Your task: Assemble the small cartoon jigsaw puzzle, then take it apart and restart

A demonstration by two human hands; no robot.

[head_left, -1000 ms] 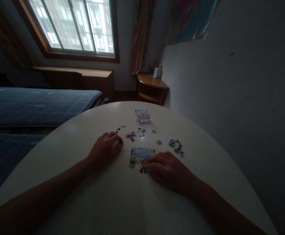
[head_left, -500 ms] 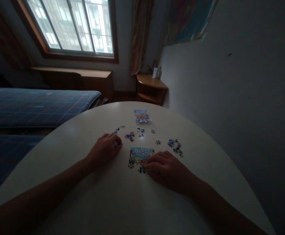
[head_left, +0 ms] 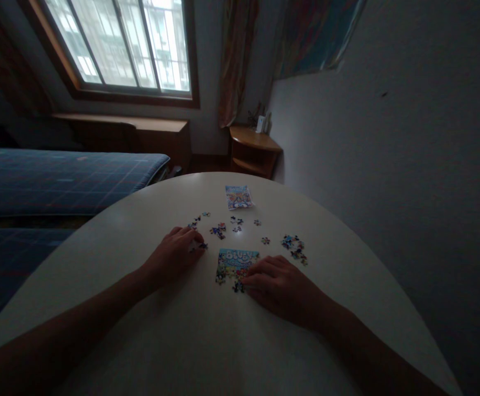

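A partly joined jigsaw puzzle (head_left: pixel 235 258) lies flat on the table, blue with lettering along its top and ragged at its lower edge. My right hand (head_left: pixel 281 286) rests over its right side, fingers together and fingertips pressed on it; they cover part of the picture. A dark jigsaw piece (head_left: pixel 238 286) shows at those fingertips, by the lower edge. To the left, my left hand (head_left: pixel 176 247) is closed with thumb and fingers around a small jigsaw piece (head_left: pixel 203 246), low over the table. Its palm side is hidden.
Loose pieces (head_left: pixel 218 230) lie beyond the puzzle, with a denser pile (head_left: pixel 293 245) to the right. A printed packet (head_left: pixel 238 197) lies near the far edge of the round white table (head_left: pixel 174 341). A bed (head_left: pixel 66 176) stands left, a wall (head_left: pixel 388 181) right.
My left hand has shifted very slightly, and more of the dark piece at its fingertips shows. My right hand stays on the puzzle, almost unmoved.
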